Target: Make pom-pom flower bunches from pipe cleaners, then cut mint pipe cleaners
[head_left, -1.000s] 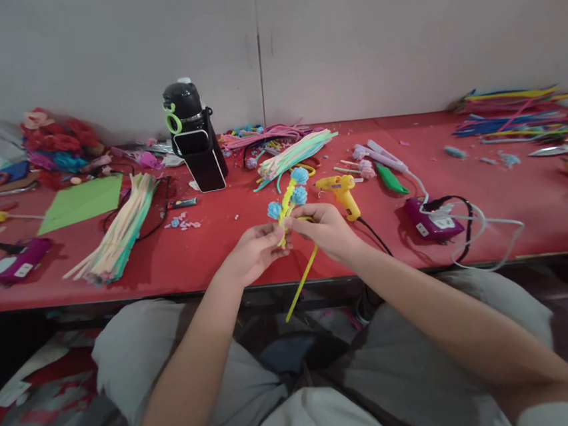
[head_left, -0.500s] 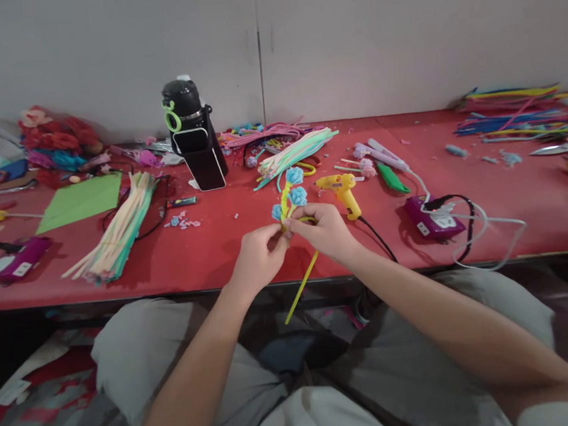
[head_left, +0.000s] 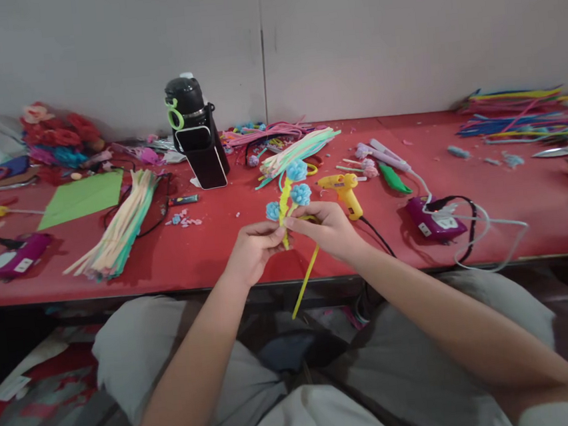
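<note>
Between my hands stands a flower stem, wrapped in fuzzy yellow and topped by blue pipe-cleaner blossoms. My left hand pinches the stem low down with thumb and fingers. From the other side, my right hand is closed on a yellow pipe cleaner at the stem, and its loose end hangs past the table edge. A yellow glue gun lies just beyond my right hand. Part of the stem is hidden behind my fingers.
A black bottle stands behind, left of centre. Bundled pale pipe cleaners lie at left beside a green sheet. Purple power strips with cables sit on both sides. Scissors lie far right.
The flower stem stands a little clearer between my hands, with its lower end now showing below my fingertips. My left fingers have shifted and extend more behind the stem.
</note>
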The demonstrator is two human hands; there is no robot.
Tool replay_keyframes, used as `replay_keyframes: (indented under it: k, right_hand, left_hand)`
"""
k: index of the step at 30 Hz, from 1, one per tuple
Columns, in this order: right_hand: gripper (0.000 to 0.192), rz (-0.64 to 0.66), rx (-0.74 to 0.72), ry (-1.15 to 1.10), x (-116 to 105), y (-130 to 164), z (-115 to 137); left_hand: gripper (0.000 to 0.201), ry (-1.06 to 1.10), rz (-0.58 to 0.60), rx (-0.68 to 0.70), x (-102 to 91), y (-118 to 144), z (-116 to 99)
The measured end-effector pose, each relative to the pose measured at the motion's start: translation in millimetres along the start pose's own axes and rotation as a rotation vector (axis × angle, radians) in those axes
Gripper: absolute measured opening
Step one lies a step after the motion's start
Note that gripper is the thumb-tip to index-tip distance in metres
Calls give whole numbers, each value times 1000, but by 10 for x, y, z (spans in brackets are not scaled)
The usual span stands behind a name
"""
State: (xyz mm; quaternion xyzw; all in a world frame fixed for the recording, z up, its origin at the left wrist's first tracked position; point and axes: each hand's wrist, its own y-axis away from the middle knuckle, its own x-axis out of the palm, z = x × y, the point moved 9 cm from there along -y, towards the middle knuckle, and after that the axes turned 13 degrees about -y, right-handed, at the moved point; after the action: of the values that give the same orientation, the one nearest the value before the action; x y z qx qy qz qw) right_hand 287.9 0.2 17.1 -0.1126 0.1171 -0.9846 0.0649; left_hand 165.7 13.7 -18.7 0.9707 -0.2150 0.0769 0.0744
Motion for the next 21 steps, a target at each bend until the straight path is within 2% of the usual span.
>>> replay_keyframes:
  k: [5,9,16,21]
  right_hand:
    - [28,-2,23,-42,-25,-17,21]
    - [28,-88,-7,64,-128,-37,62]
    - [25,-211,-90,187,-211,2,153]
    - [17,-226,-196,257,-207,18,217]
  left_hand:
    - [24,91,57,-41,48,4,39]
    - [24,109,61,-22,50,-18,35]
    - [24,185,70,-115,85,0,95]
    - [33,87,31,-25,82,-6,39]
